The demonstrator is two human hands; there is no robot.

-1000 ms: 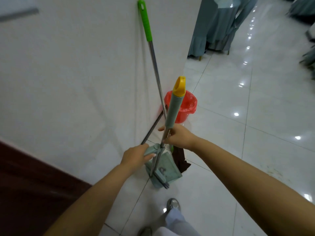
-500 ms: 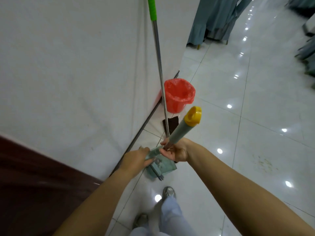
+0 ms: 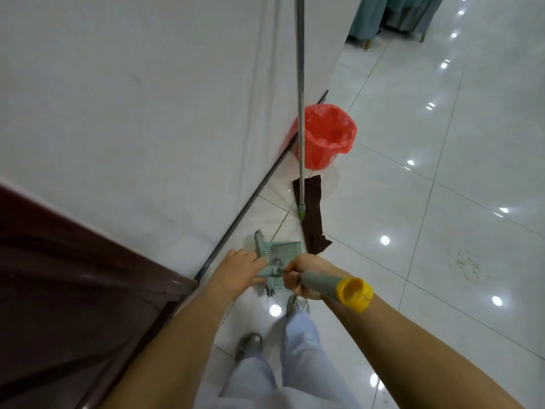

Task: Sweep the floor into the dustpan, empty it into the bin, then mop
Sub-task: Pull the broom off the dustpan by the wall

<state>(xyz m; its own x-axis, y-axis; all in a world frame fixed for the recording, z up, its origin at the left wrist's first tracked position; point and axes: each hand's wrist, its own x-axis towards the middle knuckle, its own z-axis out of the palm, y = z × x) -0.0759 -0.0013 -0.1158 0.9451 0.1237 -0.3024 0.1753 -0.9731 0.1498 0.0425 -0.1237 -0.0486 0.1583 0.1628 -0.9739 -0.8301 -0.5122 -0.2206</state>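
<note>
Leaning on the big white wall [image 3: 132, 113], a long grey metal mop pole [image 3: 300, 98] stands with its dark brown mop cloth [image 3: 311, 211] flat on the shiny white tile floor [image 3: 442, 187]. A red bin with a red plastic bag [image 3: 326, 137] sits by the wall, just behind the cloth. Lower down, 2 hands meet over a grey-green plastic dustpan [image 3: 284, 252]. The right hand [image 3: 303, 276] is curled tight round the grey-green handle with a yellow cap [image 3: 333, 287], which sticks out past the wrist. The left hand [image 3: 241, 270] grips the grey-green joint piece at the dustpan's near edge, fingers wrapped round it.
</note>
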